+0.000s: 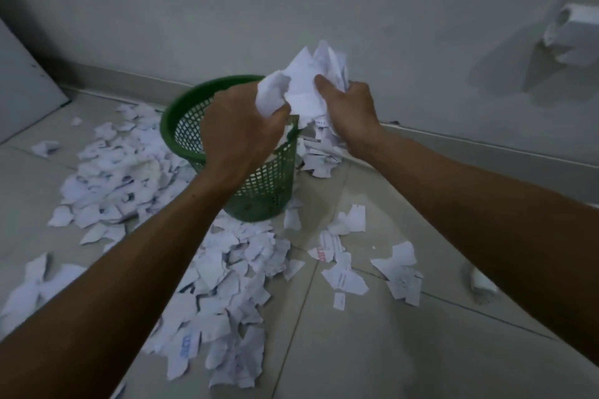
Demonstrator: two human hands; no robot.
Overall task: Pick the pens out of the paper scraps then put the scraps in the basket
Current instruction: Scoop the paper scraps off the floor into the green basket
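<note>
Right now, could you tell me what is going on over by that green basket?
A person is clearing torn paper off the floor. The left hand and right hand together hold a bunch of paper scraps over the green basket. Many loose scraps lie around it on the tiles. No pens show.

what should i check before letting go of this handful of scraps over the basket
1. Both hands on the load: ok. The left hand and right hand grip the bundle of scraps between them.
2. Bundle above the opening of the green basket: not ok. It hangs over the far right rim, partly beyond it.
3. Basket upright: ok, it stands on the floor.
4. Room in the basket: cannot tell, the left hand hides most of the inside.
5. No pen inside the bundle: cannot tell, only paper shows on the outside.
6. Floor cleared: not ok. The scraps on the floor lie around the basket.
</note>
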